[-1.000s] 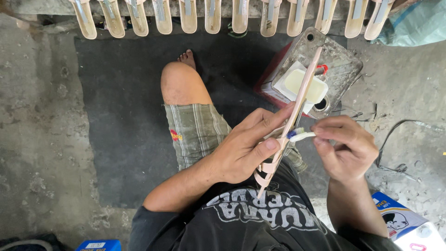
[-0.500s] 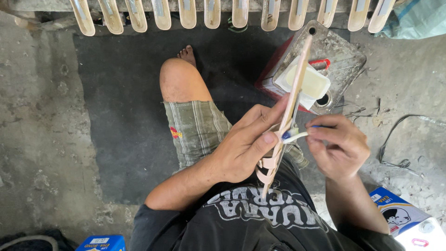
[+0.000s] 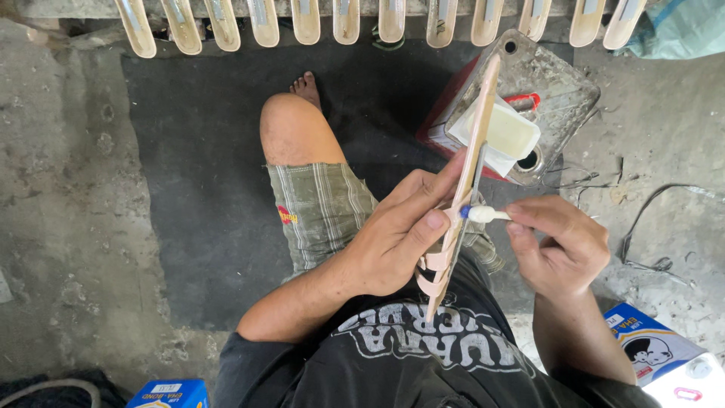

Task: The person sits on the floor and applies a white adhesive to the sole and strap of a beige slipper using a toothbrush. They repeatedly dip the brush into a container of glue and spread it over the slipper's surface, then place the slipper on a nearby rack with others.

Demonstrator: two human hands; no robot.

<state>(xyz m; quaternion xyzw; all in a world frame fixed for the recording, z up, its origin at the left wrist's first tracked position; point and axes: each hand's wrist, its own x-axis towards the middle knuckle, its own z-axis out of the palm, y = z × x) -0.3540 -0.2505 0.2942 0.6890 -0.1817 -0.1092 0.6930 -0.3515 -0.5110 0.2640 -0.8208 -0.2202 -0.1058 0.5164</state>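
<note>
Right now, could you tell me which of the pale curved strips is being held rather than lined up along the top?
The strip gripped in the left hand, tilted over the lap; the right hand holds a small tube against it.

Two hands show: the left hand (image 3: 393, 242) and the right hand (image 3: 563, 245). One long pale strip (image 3: 464, 204) sits in the left hand, and one small brush (image 3: 483, 214) is pinched in the right hand. Beyond both hands, twelve pale strips (image 3: 306, 19) lie in a row along the top edge. One metal can (image 3: 551, 91) stands just beyond the hands, with one white tub (image 3: 506, 132) on it. Three blue boxes show nearer than the hands: one box (image 3: 170, 394) below the left hand, one box (image 3: 649, 351) below the right hand, a third cut off at the corner. One dark mat (image 3: 196, 189) lies left of the left hand.
</note>
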